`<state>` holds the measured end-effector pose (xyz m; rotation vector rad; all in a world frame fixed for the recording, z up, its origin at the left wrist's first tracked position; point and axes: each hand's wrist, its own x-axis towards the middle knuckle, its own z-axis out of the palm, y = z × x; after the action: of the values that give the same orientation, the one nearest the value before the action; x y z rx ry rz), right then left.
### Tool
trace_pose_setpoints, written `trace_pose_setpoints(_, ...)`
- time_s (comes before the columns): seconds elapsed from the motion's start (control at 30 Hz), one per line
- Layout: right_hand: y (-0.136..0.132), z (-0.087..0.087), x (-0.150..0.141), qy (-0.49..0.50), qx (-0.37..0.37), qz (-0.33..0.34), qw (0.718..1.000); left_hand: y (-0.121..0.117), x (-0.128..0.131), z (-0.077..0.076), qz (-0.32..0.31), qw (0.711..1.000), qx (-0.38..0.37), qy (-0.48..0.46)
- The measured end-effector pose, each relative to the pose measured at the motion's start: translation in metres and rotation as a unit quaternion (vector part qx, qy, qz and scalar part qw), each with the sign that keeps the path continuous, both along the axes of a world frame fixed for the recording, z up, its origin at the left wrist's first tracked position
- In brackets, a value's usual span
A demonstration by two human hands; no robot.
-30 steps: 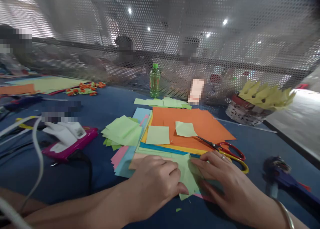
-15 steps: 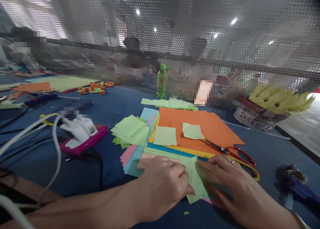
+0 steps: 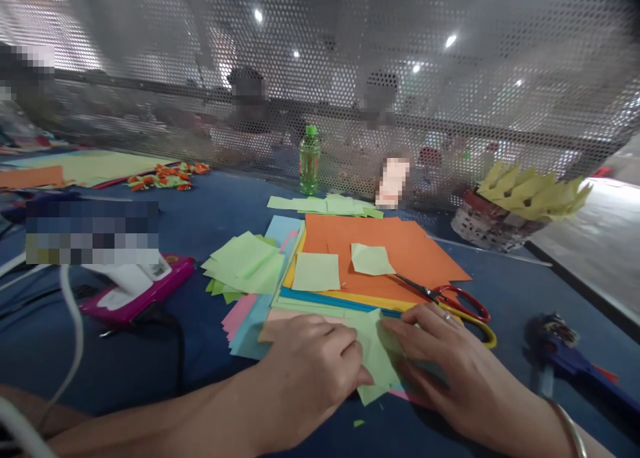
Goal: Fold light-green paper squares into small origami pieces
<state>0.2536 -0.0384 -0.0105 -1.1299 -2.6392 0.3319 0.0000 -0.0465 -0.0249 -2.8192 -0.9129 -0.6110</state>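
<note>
A light green paper piece [image 3: 376,355] lies at the near edge of a stack of coloured sheets [image 3: 320,297] on the blue table. My left hand [image 3: 313,368] presses on the paper's left side, knuckles up, fingers curled together against it. My right hand [image 3: 450,371] lies on its right side, fingers stretched flat over the paper. An orange sheet [image 3: 400,245] tops the stack and carries two small green squares [image 3: 316,271]. Red and yellow scissors [image 3: 457,305] rest just beyond my right fingers.
A pile of green squares [image 3: 245,261] lies left of the stack, more [image 3: 325,205] behind it near a green bottle [image 3: 309,159]. A pink device [image 3: 135,291] with white cables sits left. A blue glue gun [image 3: 565,355] lies right. A basket with yellow paper [image 3: 515,208] stands by the perforated screen.
Both hands stay on the green paper in much the same pose. Only the view swung slightly right and back.
</note>
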Motion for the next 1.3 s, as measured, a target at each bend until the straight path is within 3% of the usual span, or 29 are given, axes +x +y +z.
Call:
trace_pose_setpoints(0.43, -0.002, 0.003, -0.002, 0.005, 0.000, -0.013, 1.000, 0.001, -0.004, 0.000, 0.002, 0.999, -0.044, 0.001)
trace_pose_setpoints(0.7, 0.000, 0.002, -0.002, 0.023, 0.000, -0.015, 1.000, 0.001, -0.002, 0.004, 0.014, 0.996, -0.067, -0.048)
trace_pose_setpoints(0.83, 0.000, 0.000, -0.002, 0.037, -0.005, -0.025, 0.999, 0.005, -0.003, 0.002, 0.069, 0.988, -0.058, -0.128)
trace_pose_setpoints(0.93, 0.000, -0.001, -0.003, 0.037, -0.005, -0.034, 0.999, 0.013, -0.007, 0.003, 0.119, 0.976, -0.091, -0.160)
trace_pose_setpoints(1.2, -0.001, -0.002, -0.007, 0.053, 0.014, -0.044, 0.998, 0.021, -0.007, 0.009, 0.164, 0.953, -0.223, -0.123)
trace_pose_setpoints(1.3, -0.001, -0.003, -0.006, 0.065, 0.013, -0.037, 0.997, 0.018, -0.003, 0.007, 0.179, 0.952, -0.228, -0.096)
